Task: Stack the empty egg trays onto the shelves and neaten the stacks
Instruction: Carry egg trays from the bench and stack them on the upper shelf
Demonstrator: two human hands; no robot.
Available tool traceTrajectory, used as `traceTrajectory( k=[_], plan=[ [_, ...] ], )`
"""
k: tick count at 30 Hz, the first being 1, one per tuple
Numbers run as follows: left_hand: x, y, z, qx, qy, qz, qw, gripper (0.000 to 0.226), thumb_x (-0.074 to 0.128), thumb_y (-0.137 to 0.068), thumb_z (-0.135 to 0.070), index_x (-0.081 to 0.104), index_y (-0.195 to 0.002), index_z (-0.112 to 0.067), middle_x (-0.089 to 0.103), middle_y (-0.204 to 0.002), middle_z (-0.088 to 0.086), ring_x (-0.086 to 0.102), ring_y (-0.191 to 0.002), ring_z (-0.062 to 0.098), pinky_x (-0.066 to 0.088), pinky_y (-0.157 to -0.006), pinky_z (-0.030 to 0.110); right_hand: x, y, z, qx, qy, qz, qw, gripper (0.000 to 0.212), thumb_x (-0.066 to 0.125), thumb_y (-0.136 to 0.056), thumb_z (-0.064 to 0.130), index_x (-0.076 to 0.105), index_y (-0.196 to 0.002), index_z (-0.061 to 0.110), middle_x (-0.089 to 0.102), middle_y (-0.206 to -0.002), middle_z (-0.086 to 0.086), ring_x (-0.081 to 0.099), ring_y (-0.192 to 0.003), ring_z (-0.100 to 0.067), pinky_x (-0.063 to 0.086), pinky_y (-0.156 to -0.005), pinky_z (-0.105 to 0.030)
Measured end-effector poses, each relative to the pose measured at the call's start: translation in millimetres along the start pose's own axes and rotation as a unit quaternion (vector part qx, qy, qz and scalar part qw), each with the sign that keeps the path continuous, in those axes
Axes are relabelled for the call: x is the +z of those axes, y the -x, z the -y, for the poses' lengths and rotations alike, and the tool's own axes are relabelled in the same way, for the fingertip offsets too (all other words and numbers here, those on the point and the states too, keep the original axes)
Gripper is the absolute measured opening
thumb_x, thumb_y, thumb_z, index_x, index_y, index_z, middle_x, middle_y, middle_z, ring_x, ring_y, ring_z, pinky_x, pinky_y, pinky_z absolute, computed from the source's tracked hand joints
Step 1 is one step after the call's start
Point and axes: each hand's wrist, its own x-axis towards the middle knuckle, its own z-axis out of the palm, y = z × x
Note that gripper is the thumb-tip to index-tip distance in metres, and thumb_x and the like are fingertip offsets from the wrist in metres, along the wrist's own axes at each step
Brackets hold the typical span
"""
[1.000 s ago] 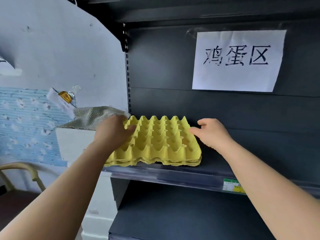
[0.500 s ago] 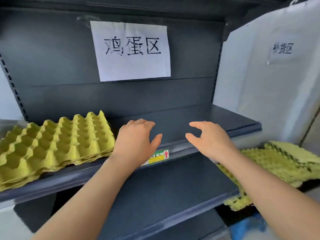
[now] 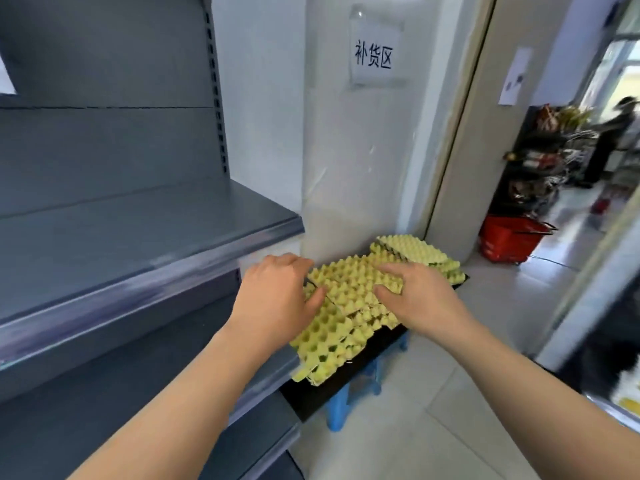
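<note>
Covering egg trays (image 3: 349, 284) on black board (image 3: 346, 380): left hand (image 3: 277, 299), right hand (image 3: 419, 301), fingers apart; shelf (image 3: 138, 237) close left, red basket (image 3: 509, 241) beyond.

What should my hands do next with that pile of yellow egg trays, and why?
Probably grip the top tray by opposite edges and lift it off. The left hand sits at its left edge and the right hand spreads over its right side, neither plainly gripping. The trays lie skewed on the black board, so one at a time looks safest.
</note>
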Motion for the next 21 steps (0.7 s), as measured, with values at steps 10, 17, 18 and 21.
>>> traceTrajectory(
  k=[10, 17, 18, 21],
  plan=[
    [169, -120, -51, -0.024, -0.022, 0.094, 0.995, 0.046, 0.048, -0.092, -0.050, 0.056, -0.128, -0.023, 0.061, -0.122, -0.002, 0.054, -0.113, 0.022, 0.044, -0.094, 0.037, 24, -104, -173, 0.087, 0.003, 0.043, 0.995, 0.041, 0.054, -0.093, 0.036, 0.056, -0.131, 0.021, 0.063, -0.122, -0.004, 0.057, -0.110, -0.023, 0.048, -0.087, -0.034],
    [278, -208, -27, -0.082, -0.036, 0.163, 0.983, 0.045, 0.046, -0.092, -0.051, 0.053, -0.128, -0.024, 0.059, -0.123, -0.003, 0.053, -0.114, 0.021, 0.045, -0.093, 0.035, 71, -214, -256, 0.123, -0.018, 0.069, 0.990, 0.044, 0.055, -0.093, 0.035, 0.051, -0.135, 0.024, 0.060, -0.127, -0.003, 0.059, -0.107, -0.020, 0.050, -0.088, -0.040],
    [292, -222, -22, -0.089, -0.035, 0.172, 0.980, 0.045, 0.045, -0.092, -0.050, 0.052, -0.128, -0.024, 0.059, -0.123, -0.003, 0.053, -0.114, 0.020, 0.045, -0.092, 0.035, 80, -232, -267, 0.126, -0.022, 0.075, 0.989, 0.044, 0.055, -0.093, 0.035, 0.051, -0.136, 0.024, 0.058, -0.130, -0.002, 0.059, -0.108, -0.020, 0.050, -0.089, -0.039],
    [332, -258, -12, -0.114, -0.037, 0.204, 0.972, 0.046, 0.045, -0.093, -0.048, 0.048, -0.133, -0.025, 0.056, -0.128, -0.003, 0.051, -0.117, 0.019, 0.043, -0.092, 0.034, 107, -281, -294, 0.120, -0.018, 0.105, 0.987, 0.045, 0.053, -0.094, 0.034, 0.049, -0.137, 0.022, 0.056, -0.134, -0.001, 0.057, -0.111, -0.019, 0.049, -0.089, -0.034]
  ],
)
